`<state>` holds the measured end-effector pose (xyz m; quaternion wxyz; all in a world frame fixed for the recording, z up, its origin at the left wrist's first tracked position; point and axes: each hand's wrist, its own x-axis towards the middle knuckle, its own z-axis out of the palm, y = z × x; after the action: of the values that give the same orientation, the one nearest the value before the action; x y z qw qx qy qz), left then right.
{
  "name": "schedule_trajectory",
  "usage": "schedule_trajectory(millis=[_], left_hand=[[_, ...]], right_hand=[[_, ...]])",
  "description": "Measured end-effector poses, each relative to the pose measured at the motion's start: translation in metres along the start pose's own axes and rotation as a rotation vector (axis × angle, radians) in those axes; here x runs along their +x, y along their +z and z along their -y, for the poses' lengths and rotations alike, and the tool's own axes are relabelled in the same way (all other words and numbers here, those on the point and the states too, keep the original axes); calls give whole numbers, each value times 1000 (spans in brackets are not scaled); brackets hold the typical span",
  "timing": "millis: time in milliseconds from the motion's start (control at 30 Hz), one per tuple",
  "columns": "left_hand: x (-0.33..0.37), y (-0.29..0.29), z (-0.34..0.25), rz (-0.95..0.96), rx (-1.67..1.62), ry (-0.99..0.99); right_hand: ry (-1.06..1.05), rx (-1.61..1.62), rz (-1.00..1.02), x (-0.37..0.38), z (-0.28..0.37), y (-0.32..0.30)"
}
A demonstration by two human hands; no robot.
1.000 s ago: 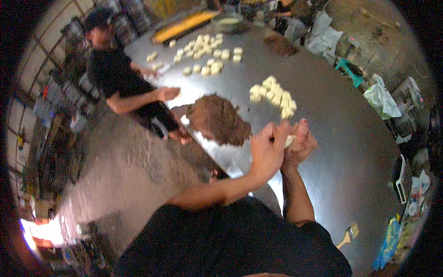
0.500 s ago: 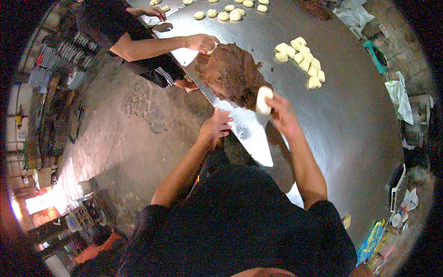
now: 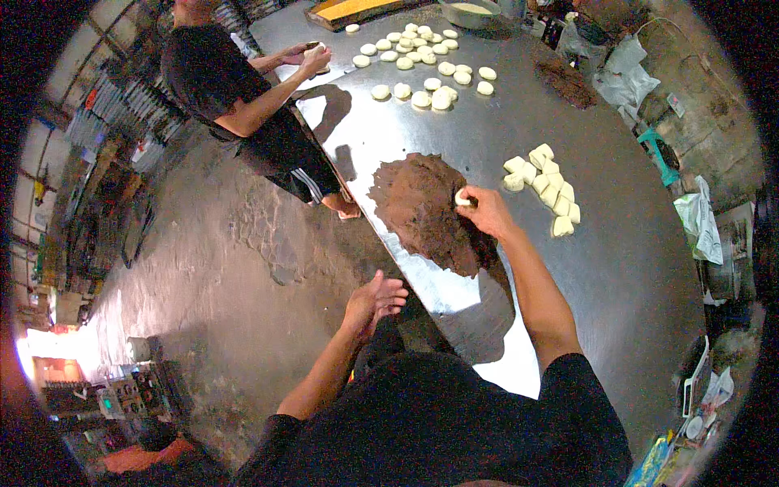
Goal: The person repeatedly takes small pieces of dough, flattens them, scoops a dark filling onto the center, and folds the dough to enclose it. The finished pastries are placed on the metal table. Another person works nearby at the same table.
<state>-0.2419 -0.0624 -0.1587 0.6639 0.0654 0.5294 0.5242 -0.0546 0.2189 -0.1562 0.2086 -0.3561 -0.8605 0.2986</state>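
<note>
A heap of dark brown paste [image 3: 426,213] lies on the metal table near its left edge. At the heap's right side my right hand [image 3: 485,213] is closed on a pale dough piece [image 3: 463,198], mostly covered by my fingers; its far end shows. My left hand [image 3: 376,303] hangs just off the table edge, fingers stretched, nothing in it. To the right of the heap sits a cluster of cut dough pieces [image 3: 548,185], pressed close together.
Across the metal table [image 3: 617,268], several rounded dough pieces [image 3: 421,99] are spread at the far side. A co-worker [image 3: 213,77] stands at the left edge, both hands on a small pale piece. A tray with yellow contents [image 3: 357,10] and a bowl [image 3: 471,14] stand farthest away.
My right hand has brought the dough piece against the paste heap. My left hand has drawn away from the table edge. The co-worker's hand has left the heap. The view has shifted.
</note>
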Motion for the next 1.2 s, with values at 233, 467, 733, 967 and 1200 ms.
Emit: schedule_trajectory(millis=[233,467,733,967,1200], left_hand=[[27,97,-38,243,143,212],[5,151,-34,502,45,38],[-25,208,-12,320,59,127],[-61,241,-2,484,115,248],[-86,257,-5,345,95,424]], right_hand=[[568,1701,145,-77,49,-18],[420,785,-143,-162,73,-51],[4,-25,-610,-222,128,-68],[273,179,-603,-234,139,-121],[-247,-168,-834,-252,166,-115]])
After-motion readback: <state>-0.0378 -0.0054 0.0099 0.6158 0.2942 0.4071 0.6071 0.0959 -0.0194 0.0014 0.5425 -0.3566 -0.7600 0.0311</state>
